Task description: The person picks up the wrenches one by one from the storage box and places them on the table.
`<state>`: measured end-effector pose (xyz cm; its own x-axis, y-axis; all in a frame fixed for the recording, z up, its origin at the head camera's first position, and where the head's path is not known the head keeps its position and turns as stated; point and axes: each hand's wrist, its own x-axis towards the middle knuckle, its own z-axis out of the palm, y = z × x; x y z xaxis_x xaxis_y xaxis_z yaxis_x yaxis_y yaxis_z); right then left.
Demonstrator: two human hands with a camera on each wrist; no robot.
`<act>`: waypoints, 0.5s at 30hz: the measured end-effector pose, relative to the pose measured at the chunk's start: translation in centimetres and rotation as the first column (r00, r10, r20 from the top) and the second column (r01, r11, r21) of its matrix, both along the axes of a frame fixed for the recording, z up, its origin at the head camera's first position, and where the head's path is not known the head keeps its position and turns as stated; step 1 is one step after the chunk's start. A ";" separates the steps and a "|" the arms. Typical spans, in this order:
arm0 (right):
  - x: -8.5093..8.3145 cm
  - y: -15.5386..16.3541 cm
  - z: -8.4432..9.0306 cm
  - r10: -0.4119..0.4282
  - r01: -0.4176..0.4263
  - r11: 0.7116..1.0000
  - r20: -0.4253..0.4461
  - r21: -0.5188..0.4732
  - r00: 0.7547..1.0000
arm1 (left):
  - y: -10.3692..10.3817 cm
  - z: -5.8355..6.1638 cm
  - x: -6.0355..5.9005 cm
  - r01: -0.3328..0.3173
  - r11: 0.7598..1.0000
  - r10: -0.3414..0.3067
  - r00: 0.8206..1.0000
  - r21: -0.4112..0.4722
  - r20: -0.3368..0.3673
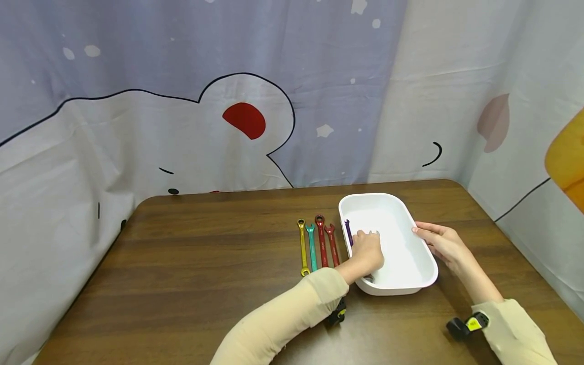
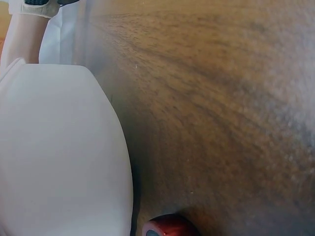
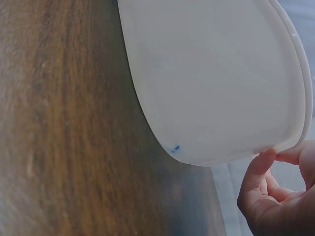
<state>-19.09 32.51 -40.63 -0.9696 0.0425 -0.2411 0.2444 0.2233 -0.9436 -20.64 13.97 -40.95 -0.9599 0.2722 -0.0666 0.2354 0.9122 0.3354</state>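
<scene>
A white tray (image 1: 424,263) stands on the right part of the brown table (image 1: 205,274). My left hand (image 1: 367,239) reaches over the tray's left rim and grips a purple wrench (image 1: 348,230), whose tip sticks out beyond the fingers. My right hand (image 1: 422,231) pinches the tray's right rim. In the right wrist view the thumb of the right hand (image 3: 275,162) presses the rim of the tray (image 3: 211,73). The left wrist view shows only the outer wall of the tray (image 2: 59,147), not the left hand.
Left of the tray lie a yellow wrench (image 1: 302,248), a teal wrench (image 1: 312,248) and two red wrenches (image 1: 322,241) side by side; a red wrench head (image 2: 170,227) also shows. A printed curtain (image 1: 182,101) hangs behind the table.
</scene>
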 end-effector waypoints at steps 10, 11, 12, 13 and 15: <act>0.1 0.0 0.0 -0.006 0.006 1.000 0.008 0.011 1.000 | -0.3 -0.1 -0.1 0.007 1.000 -0.006 1.000 0.030 -0.028; 0.1 0.0 0.0 -0.005 0.005 1.000 0.008 0.012 1.000 | -0.3 -0.1 -0.1 0.010 0.999 -0.009 0.999 0.031 -0.031; 0.1 0.0 0.1 -0.003 0.003 1.000 0.007 0.011 1.000 | -0.4 0.0 -0.1 0.013 0.999 -0.012 0.999 0.035 -0.033; 0.1 0.0 0.1 -0.003 0.003 1.000 0.007 0.011 1.000 | -0.4 0.0 -0.1 0.016 0.999 -0.015 0.999 0.037 -0.034; 0.1 -0.1 0.1 -0.006 0.006 1.000 0.008 0.009 1.000 | -0.5 0.0 -0.1 0.023 0.999 -0.022 0.999 0.045 -0.035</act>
<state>-19.02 32.45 -40.55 -0.9674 0.0506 -0.2483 0.2532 0.2305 -0.9396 -20.74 13.47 -40.90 -0.9550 0.2958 -0.0205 0.2679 0.8904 0.3681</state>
